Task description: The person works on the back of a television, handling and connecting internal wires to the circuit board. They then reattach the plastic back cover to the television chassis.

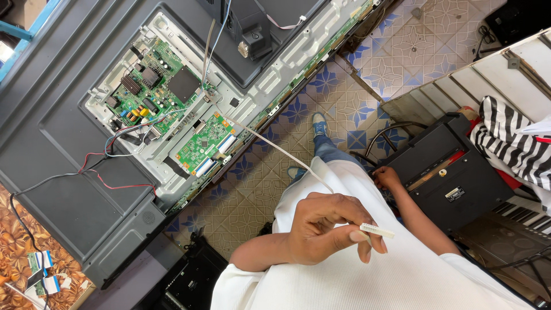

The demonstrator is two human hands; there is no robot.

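Pinching the connector end [377, 231] of a flat white ribbon cable [275, 148] betw. thumb and forefinger of the left hand [324, 229], other fingers curling loosely under. Connector poking out just past the fingertips, to the right, over the white shirt [367, 281]. Cable itself running thin, pale and flat, up and left from behind the hand, across the patterned floor tiles [356, 109], toward the opened back of a TV [51, 115], ending near the small green circuit board [206, 143], just beside the larger green main board [152, 86]. Exact attachment point at that end being hard to make out. Connector tip looking whitish w/ a row of fine contacts. Right hand [385, 177] resting down by a black box-shaped device [453, 178], fingers prob. touching its edge; grip there not readable.
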